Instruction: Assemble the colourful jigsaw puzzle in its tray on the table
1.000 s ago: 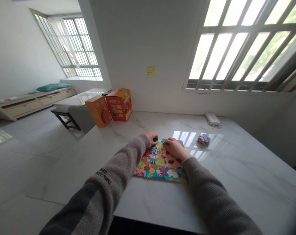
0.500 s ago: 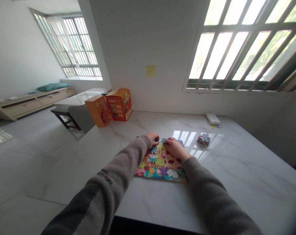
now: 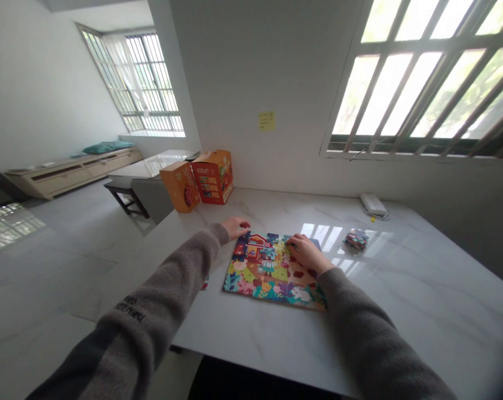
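A colourful jigsaw puzzle [image 3: 255, 275] with a red barn and farm animals lies flat on the white marbled table, its top edge uneven with piece tabs. My left hand [image 3: 236, 226] is at its upper left corner, with thumb and fingers apart and nothing visible between them. Over the upper right part, my right hand [image 3: 307, 253] is closed, its bent fingertips pressed onto the puzzle. Whether a loose piece sits under those fingers is hidden. Beyond the puzzle, to the right, sits a small stack of puzzle pieces [image 3: 356, 239]. Past my left sleeve shows a bit of a red piece [image 3: 204, 285].
Two orange boxes, one plain-sided [image 3: 180, 186] and one with printed pictures [image 3: 212, 176], stand at the table's back left. A white device with a cable [image 3: 373, 204] lies at the back right. A yellow note [image 3: 267, 121] is on the wall. The table's left edge borders open floor.
My left hand has moved left, away from the puzzle's top middle to its upper left corner, uncovering the barn. My right hand stays on the puzzle. The view has turned slightly left.
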`<state>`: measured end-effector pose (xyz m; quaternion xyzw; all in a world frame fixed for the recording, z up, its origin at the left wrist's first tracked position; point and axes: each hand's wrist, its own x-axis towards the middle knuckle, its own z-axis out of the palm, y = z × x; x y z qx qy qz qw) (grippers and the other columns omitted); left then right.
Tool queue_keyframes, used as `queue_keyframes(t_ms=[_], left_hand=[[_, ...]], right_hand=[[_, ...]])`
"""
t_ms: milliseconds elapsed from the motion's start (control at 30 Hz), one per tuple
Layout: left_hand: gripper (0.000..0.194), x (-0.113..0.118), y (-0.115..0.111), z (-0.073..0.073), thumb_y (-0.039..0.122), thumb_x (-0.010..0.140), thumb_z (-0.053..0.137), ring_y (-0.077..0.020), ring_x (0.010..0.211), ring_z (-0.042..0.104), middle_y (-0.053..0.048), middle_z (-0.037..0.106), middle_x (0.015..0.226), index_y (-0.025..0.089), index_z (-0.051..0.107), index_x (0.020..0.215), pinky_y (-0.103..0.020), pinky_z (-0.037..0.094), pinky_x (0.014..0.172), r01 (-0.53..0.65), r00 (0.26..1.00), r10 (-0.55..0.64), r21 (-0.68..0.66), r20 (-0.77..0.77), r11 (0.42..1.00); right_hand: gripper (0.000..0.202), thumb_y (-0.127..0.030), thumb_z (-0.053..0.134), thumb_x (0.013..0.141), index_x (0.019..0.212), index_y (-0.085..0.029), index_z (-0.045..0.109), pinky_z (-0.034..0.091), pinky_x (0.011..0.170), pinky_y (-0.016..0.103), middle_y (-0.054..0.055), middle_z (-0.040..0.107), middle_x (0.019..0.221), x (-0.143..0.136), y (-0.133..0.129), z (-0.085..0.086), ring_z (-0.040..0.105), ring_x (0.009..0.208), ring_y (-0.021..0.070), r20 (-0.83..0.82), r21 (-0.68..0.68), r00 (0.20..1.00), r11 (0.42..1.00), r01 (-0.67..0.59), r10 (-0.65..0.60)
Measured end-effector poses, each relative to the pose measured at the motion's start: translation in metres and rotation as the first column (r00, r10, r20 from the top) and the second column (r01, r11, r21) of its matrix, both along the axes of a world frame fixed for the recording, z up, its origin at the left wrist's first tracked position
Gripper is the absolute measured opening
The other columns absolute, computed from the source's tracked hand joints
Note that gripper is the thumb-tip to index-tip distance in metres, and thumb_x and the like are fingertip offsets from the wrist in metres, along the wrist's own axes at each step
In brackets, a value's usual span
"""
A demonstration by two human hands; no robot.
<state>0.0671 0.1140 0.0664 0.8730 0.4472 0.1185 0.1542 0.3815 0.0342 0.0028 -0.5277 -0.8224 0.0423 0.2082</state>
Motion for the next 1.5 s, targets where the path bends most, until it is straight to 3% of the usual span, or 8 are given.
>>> queue_keyframes(t_ms=[167,300,467,633,900,1133,1300,1500], left_hand=[[0.022,-0.083,-0.039,0.010,0.032,0.082,0.062,-0.0147,0.077,0.062,-0.002,0.070,0.083,0.018,0.069,0.098,-0.023,0.046,0.075,-0.018,0.987,-0.016,-0.208,-0.161,0.978],[0.029,-0.116,-0.074,0.005,0.034,0.073,0.071,-0.0154,0.078,0.058,-0.001,0.065,0.086,0.019,0.067,0.097,-0.023,0.045,0.074,-0.037,0.963,-0.027,-0.233,-0.267,0.972],[0.052,-0.121,-0.105,-0.010,0.034,0.051,0.085,-0.0233,0.091,0.057,-0.003,0.062,0.095,0.021,0.064,0.096,-0.028,0.044,0.076,-0.124,0.894,0.014,-0.219,-0.448,0.968],[0.043,-0.119,-0.113,-0.019,0.029,0.050,0.083,-0.0251,0.093,0.055,-0.004,0.059,0.094,0.021,0.057,0.084,-0.030,0.045,0.077,-0.119,0.880,0.015,-0.190,-0.475,0.975],[0.019,-0.116,-0.105,-0.023,0.011,0.068,0.059,-0.0146,0.066,0.052,0.004,0.054,0.070,0.021,0.050,0.081,-0.024,0.039,0.064,0.000,0.971,-0.070,-0.294,-0.230,0.956],[0.013,-0.119,-0.099,-0.011,0.023,0.076,0.057,-0.0163,0.068,0.061,0.002,0.062,0.069,0.020,0.051,0.086,-0.027,0.047,0.067,-0.023,0.991,0.083,-0.467,0.109,0.884],[0.025,-0.101,-0.090,-0.009,0.040,0.081,0.061,-0.0109,0.053,0.054,0.005,0.055,0.059,0.018,0.050,0.080,-0.024,0.045,0.056,0.008,0.882,0.197,-0.430,0.428,0.903],[0.048,-0.048,-0.088,-0.032,0.053,0.076,0.073,-0.0176,0.050,0.066,0.002,0.066,0.070,0.021,0.038,0.085,-0.029,0.053,0.047,0.224,0.445,0.325,-0.455,0.835,0.862]], right_hand=[[0.020,-0.018,0.053,0.093,0.105,-0.020,0.070,0.046,0.093,0.031,0.009,0.065,0.105,0.000,0.000,0.000,0.057,0.100,0.0211,0.006,0.014,1.000,1.000,-0.010,0.010],[0.020,-0.019,0.053,0.093,0.105,-0.020,0.070,0.046,0.094,0.031,0.008,0.065,0.104,0.001,0.002,-0.003,0.058,0.100,0.0216,0.015,0.017,1.000,1.000,-0.016,0.016],[0.021,-0.021,0.054,0.093,0.105,-0.020,0.070,0.047,0.093,0.031,0.009,0.065,0.105,0.002,0.004,-0.006,0.059,0.100,0.0214,0.024,0.014,1.000,1.000,-0.015,0.015],[0.021,-0.021,0.054,0.093,0.106,-0.020,0.070,0.047,0.094,0.031,0.008,0.064,0.105,0.002,0.003,-0.006,0.058,0.101,0.0215,0.025,0.018,1.000,1.000,-0.015,0.014],[0.021,-0.020,0.054,0.092,0.106,-0.021,0.069,0.046,0.095,0.032,0.009,0.065,0.106,0.003,0.004,-0.007,0.058,0.102,0.0222,0.005,0.028,1.000,0.999,-0.020,0.020],[0.020,-0.022,0.054,0.093,0.106,-0.019,0.069,0.047,0.094,0.032,0.009,0.064,0.106,0.003,0.003,-0.006,0.057,0.101,0.0220,0.011,0.031,0.999,0.999,-0.031,0.031],[0.020,-0.023,0.054,0.094,0.106,-0.019,0.069,0.046,0.094,0.031,0.009,0.064,0.105,0.004,0.005,-0.008,0.057,0.101,0.0216,-0.002,0.033,1.000,0.999,-0.031,0.031],[0.020,-0.019,0.053,0.092,0.104,-0.019,0.070,0.047,0.093,0.032,0.009,0.064,0.104,0.002,0.001,-0.004,0.057,0.099,0.0215,0.001,0.027,1.000,0.999,-0.028,0.028]])
